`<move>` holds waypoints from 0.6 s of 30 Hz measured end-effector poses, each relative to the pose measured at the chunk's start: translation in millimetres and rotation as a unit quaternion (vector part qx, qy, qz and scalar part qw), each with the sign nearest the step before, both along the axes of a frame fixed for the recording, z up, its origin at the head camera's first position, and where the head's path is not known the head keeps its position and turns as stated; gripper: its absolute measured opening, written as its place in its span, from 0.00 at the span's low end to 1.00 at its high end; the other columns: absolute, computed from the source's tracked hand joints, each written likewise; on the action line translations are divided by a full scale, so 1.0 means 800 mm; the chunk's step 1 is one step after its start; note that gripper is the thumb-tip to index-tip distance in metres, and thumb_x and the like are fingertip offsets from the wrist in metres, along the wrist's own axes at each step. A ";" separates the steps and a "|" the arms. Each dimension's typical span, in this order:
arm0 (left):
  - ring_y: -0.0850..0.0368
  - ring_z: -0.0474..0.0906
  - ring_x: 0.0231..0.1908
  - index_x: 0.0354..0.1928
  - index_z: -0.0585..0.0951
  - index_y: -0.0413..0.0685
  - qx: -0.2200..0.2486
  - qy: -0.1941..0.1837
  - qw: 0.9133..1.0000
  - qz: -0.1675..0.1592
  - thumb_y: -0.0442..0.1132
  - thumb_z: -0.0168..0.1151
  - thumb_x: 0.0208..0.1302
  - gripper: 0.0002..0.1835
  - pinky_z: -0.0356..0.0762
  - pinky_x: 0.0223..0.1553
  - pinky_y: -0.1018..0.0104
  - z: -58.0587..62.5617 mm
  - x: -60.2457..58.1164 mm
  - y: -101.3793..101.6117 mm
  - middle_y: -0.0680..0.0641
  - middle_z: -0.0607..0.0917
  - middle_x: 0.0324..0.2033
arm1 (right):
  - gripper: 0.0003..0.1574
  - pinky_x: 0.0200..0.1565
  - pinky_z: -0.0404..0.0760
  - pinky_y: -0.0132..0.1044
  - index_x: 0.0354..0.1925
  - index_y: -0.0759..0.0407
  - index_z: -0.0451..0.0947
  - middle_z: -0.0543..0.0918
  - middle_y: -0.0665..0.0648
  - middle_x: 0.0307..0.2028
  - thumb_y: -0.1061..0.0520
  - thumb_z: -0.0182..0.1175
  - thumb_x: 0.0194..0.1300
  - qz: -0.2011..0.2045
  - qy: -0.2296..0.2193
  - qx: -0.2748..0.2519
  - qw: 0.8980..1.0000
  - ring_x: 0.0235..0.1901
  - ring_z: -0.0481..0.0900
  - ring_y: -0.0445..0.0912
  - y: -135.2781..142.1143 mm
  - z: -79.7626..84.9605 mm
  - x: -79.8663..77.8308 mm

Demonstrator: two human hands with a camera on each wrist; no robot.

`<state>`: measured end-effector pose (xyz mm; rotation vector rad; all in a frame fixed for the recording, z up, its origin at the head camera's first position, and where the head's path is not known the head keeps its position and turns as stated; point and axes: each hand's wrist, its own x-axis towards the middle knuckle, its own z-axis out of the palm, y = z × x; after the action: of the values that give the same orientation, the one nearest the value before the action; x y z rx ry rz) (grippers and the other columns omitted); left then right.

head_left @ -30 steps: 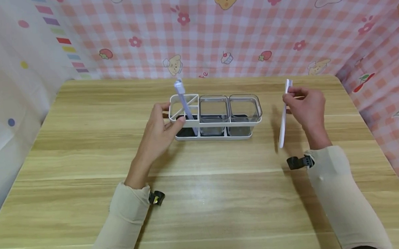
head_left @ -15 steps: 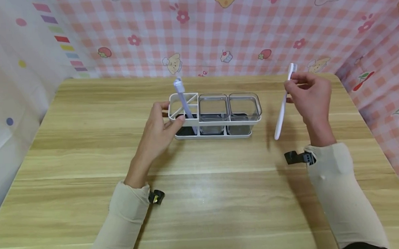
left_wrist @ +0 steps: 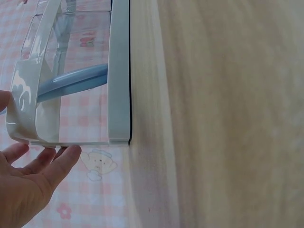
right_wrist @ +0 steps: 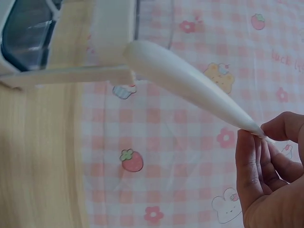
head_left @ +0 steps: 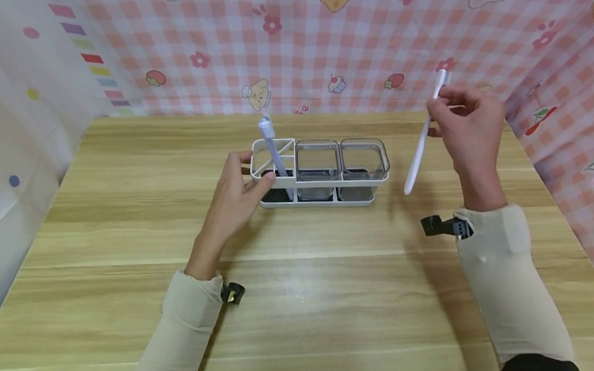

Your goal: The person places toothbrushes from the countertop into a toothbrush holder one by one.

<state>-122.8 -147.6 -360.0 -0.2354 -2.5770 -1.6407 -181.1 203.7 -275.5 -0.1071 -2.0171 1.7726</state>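
A white toothbrush holder (head_left: 322,204) stands on the table, with a divided section at its left end. In that section leans a pale blue-purple toothbrush (head_left: 276,153), its head up above the rim. My left hand (head_left: 238,187) grips the holder's left end, thumb on the front rim and fingers against the side, as the left wrist view shows. To the right of the holder, my right hand (head_left: 472,130) pinches a white toothbrush (head_left: 419,156) near its neck. This brush is raised above the table, bristle end up, its handle slanting down to the left.
Two clear square cups (head_left: 318,162) sit in the holder's middle and right places. The wooden table (head_left: 301,294) extends in front. Behind it hangs a pink checked cloth (head_left: 292,54), with more cloth at both sides.
My right hand has lifted the white toothbrush up and slightly right, and its handle end has swung left. The left hand and holder have stayed put.
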 end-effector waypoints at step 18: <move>0.48 0.71 0.56 0.67 0.64 0.37 0.006 0.000 1.000 0.003 0.48 0.63 0.70 0.32 0.79 0.60 0.59 0.000 0.000 0.001 0.40 0.71 0.60 | 0.06 0.26 0.86 0.32 0.36 0.64 0.88 0.82 0.59 0.33 0.65 0.72 0.58 0.005 0.076 -0.073 0.994 0.27 0.83 0.46 -0.027 0.010 -0.005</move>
<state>-123.1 -147.1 -359.8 -0.2263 -2.5660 -1.6528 -185.2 181.9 -267.9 -0.0054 -1.7856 1.8734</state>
